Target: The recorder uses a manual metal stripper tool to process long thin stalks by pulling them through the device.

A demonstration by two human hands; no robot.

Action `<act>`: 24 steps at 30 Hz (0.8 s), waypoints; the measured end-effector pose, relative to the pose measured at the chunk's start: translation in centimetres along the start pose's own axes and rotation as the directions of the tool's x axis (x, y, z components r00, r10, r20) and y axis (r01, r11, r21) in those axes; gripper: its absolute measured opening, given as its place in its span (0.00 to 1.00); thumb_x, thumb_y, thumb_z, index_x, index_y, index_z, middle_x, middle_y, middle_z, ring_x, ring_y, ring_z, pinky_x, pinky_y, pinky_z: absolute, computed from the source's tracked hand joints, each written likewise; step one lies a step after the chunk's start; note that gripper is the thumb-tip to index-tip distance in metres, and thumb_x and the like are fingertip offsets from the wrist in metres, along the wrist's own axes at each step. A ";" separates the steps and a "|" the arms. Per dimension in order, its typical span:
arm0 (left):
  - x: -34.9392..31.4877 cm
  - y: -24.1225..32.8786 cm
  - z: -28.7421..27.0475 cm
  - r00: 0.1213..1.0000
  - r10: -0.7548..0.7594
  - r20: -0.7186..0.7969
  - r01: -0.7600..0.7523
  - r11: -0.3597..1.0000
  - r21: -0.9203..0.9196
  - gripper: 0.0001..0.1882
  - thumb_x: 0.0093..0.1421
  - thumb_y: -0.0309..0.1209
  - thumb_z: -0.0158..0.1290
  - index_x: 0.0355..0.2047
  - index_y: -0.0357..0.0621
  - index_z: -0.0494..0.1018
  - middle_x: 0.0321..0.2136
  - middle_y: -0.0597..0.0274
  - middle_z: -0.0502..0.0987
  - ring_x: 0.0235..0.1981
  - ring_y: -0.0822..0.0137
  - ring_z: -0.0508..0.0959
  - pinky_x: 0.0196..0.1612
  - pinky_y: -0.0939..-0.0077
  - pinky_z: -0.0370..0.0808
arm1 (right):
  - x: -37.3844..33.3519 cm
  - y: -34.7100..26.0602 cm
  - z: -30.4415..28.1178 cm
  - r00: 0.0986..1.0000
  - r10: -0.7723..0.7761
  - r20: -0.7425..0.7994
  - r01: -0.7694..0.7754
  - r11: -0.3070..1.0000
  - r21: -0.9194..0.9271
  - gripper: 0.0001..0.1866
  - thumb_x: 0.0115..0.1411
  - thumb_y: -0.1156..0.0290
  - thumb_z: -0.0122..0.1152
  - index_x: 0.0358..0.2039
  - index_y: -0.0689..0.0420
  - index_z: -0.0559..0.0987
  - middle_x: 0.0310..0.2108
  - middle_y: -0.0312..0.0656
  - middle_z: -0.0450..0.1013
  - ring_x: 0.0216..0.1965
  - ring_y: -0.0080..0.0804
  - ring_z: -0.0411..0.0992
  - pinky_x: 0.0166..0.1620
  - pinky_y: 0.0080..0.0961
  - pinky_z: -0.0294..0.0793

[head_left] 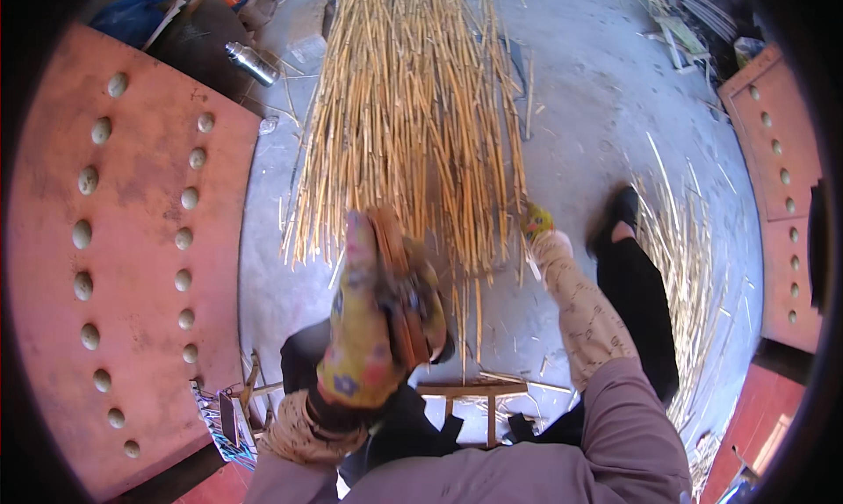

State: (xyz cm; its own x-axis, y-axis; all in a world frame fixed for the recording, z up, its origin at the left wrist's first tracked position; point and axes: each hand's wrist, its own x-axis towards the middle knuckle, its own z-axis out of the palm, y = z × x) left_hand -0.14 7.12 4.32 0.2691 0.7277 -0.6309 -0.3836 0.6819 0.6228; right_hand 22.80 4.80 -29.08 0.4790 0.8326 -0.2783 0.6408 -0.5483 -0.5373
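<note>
Canes: a broad bundle of tan canes (pixel 404 118) is lying lengthwise on the grey floor (pixel 580 109), its near ends fanning out before the person.
Tool: a reddish-brown wooden tool (pixel 389 241), partly blurred, is standing out above the canes' near ends, in the left hand (pixel 362 333).
Left fingers: gloved in floral yellow, they are grasping the tool.
Right fingers: the gloved right hand (pixel 538 220) is resting at or just beside the bundle's right edge; whether its fingers are clenching anything cannot be told.
Second pile: paler canes (pixel 680 284) are lying right of the person's black shoe (pixel 625 207).
Bottle: a metal bottle (pixel 251 63) is lying left of the bundle.
Panels: a studded red panel (pixel 145 197) is flanking the left side.
</note>
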 end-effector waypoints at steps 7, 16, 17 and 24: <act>0.2 0.5 0.4 0.979 -0.161 0.127 0.153 0.986 0.069 0.26 0.51 0.57 0.37 0.24 0.44 0.64 0.12 0.64 0.65 0.08 0.68 0.67 0.07 0.79 0.63 | 1.2 6.7 5.8 0.994 0.078 -0.079 -0.089 0.986 -0.138 0.17 0.47 0.74 0.48 0.40 0.57 0.70 0.37 0.49 0.68 0.38 0.43 0.67 0.43 0.27 0.66; -1.1 -1.4 -0.7 0.964 -0.096 0.250 0.035 0.971 0.238 0.22 0.51 0.57 0.39 0.28 0.51 0.64 0.15 0.71 0.64 0.12 0.75 0.64 0.13 0.82 0.61 | -7.4 -1.0 -3.4 0.779 -0.338 0.529 -0.408 0.366 0.836 0.15 0.49 0.73 0.54 0.38 0.64 0.69 0.28 0.45 0.70 0.29 0.32 0.70 0.34 0.28 0.70; -1.0 -2.2 -0.8 0.970 -0.119 0.211 0.057 0.959 0.277 0.23 0.50 0.57 0.40 0.28 0.51 0.65 0.15 0.71 0.65 0.12 0.75 0.63 0.13 0.82 0.61 | -9.7 -2.6 -5.4 0.792 -0.331 0.513 -0.389 0.373 0.842 0.15 0.49 0.73 0.54 0.38 0.64 0.69 0.28 0.45 0.70 0.29 0.32 0.70 0.34 0.28 0.70; -0.3 -6.9 -3.0 0.927 -0.285 0.242 0.133 0.858 0.497 0.27 0.45 0.61 0.43 0.21 0.49 0.68 0.12 0.68 0.67 0.09 0.73 0.66 0.12 0.79 0.64 | -26.9 -7.8 -12.7 0.585 -0.597 0.549 -0.407 0.369 0.836 0.17 0.50 0.68 0.55 0.39 0.63 0.68 0.26 0.44 0.70 0.29 0.30 0.70 0.31 0.20 0.66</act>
State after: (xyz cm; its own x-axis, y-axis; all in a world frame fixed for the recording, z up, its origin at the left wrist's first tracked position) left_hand -0.18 1.91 -1.16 0.5730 0.4988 -0.6503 0.1457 0.7189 0.6797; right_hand 12.58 -14.29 -7.28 -0.4313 0.8580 -0.2790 -0.4593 -0.4750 -0.7506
